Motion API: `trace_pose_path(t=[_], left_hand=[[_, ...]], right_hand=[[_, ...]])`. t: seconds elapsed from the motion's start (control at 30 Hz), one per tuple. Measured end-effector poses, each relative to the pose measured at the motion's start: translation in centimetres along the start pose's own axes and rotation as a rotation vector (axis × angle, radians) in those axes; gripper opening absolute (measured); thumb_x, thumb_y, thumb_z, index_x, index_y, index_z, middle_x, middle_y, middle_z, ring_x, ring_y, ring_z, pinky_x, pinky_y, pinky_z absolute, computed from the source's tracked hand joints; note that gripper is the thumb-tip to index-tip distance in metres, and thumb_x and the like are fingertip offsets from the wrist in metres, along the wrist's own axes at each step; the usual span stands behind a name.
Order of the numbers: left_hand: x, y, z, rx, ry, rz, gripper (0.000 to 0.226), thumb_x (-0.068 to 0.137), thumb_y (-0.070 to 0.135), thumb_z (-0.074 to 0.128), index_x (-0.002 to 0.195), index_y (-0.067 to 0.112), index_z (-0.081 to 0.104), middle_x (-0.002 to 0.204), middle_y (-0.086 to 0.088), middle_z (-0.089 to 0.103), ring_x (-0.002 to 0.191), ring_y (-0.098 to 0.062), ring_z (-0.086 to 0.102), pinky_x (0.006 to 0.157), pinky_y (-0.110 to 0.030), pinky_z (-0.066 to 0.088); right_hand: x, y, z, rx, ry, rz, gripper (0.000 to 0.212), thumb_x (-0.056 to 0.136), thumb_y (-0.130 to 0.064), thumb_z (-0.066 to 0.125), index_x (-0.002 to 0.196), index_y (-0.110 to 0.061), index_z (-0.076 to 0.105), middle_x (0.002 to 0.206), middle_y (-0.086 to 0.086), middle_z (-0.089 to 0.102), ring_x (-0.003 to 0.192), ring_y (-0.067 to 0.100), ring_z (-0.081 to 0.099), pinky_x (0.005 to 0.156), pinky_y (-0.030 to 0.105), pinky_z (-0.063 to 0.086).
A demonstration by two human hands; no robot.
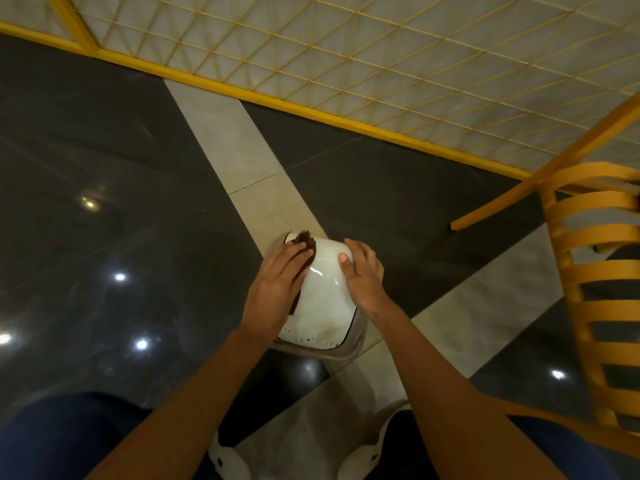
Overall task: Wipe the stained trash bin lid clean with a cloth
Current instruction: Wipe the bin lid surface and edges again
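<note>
Presses a brown cloth (306, 241) on the left side of the white bin lid (325, 299) with the flat left hand (277, 282), grips the right edge with the curled right hand (363, 271), low over the shiny floor (138, 150), brown spots (304, 339) along the near rim.

Two hands, left hand (277, 285) and right hand (362, 271), one brown cloth (306, 242), one white bin lid (325, 306) in the grip, one yellow chair (595, 271) to its right, two white shoes (225, 459)
</note>
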State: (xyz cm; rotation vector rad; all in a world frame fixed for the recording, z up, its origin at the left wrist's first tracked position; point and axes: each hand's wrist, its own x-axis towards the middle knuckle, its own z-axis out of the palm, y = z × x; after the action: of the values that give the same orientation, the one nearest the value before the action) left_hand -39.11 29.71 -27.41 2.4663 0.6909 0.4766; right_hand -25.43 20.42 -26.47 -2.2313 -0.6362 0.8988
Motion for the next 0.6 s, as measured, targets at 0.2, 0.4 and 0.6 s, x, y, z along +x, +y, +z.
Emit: trace_pose_path(t=[0.2, 0.4, 0.6], left_hand=[[2.5, -0.5, -0.6, 0.039, -0.027, -0.031, 0.042, 0.086, 0.015, 0.058, 0.126, 0.003, 0.053, 0.126, -0.016, 0.056, 0.119, -0.031, 0.049, 0.104, -0.046, 0.039], [0.9, -0.1, -0.3, 0.146, -0.082, 0.079, 0.077, 0.053, 0.011, 0.086, 0.121, 0.003, 0.052, 0.119, -0.018, 0.06, 0.116, -0.03, 0.049, 0.096, -0.05, 0.04], [1.0, -0.7, -1.5, 0.105, -0.054, 0.029, 0.058, 0.069, 0.0, 0.076, 0.122, 0.0, 0.054, 0.123, -0.018, 0.058, 0.119, -0.034, 0.047, 0.099, -0.051, 0.041]], right_hand=[[-0.1, 0.0, -0.2, -0.019, -0.02, -0.025, 0.043, 0.099, -0.036, 0.032, 0.141, -0.028, 0.03, 0.149, -0.002, 0.019, 0.138, 0.022, 0.01, 0.113, 0.041, 0.016], [-0.3, 0.3, -0.2, 0.007, -0.039, -0.027, 0.042, 0.099, -0.038, 0.032, 0.14, -0.032, 0.031, 0.149, -0.004, 0.018, 0.138, 0.021, 0.009, 0.114, 0.043, 0.016], [-0.3, 0.0, -0.4, -0.002, -0.032, -0.045, 0.041, 0.099, -0.036, 0.032, 0.14, -0.03, 0.031, 0.149, -0.002, 0.019, 0.138, 0.021, 0.01, 0.114, 0.041, 0.015]])
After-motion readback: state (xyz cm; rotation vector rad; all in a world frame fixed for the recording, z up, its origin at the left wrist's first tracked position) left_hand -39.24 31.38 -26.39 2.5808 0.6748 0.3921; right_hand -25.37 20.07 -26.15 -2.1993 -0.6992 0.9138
